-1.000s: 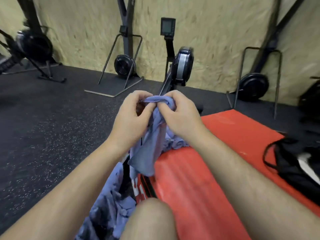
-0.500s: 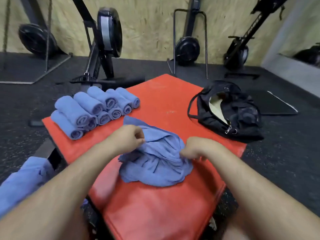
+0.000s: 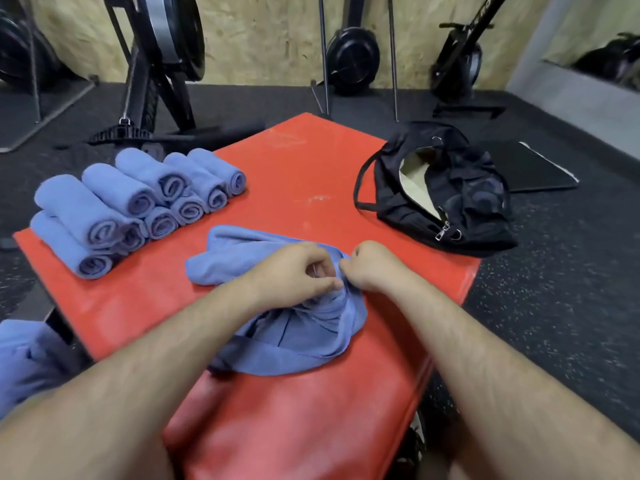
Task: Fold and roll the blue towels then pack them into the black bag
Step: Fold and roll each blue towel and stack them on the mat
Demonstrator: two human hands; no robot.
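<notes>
While the towel (image 3: 277, 337) lies crumpled on the counter (image 3: 298, 174), both hands, left (image 3: 294, 271) and right (image 3: 372, 266), pinch its bunched edge, knuckles nearly touching.

Right hand (image 3: 372, 268): fingers curl down out of sight into the crumpled towel (image 3: 294, 341). Left hand (image 3: 294, 271) and forearm cover the towel's middle; its edges can't be traced. Rolled towels (image 3: 138, 202): lower row half hidden by the upper, count unsure. Black bag (image 3: 478, 216): interior dark, contents unreadable. Blue cloth heap (image 3: 24, 358) cut by the left edge. Machines (image 3: 166, 46) cropped at top.
</notes>
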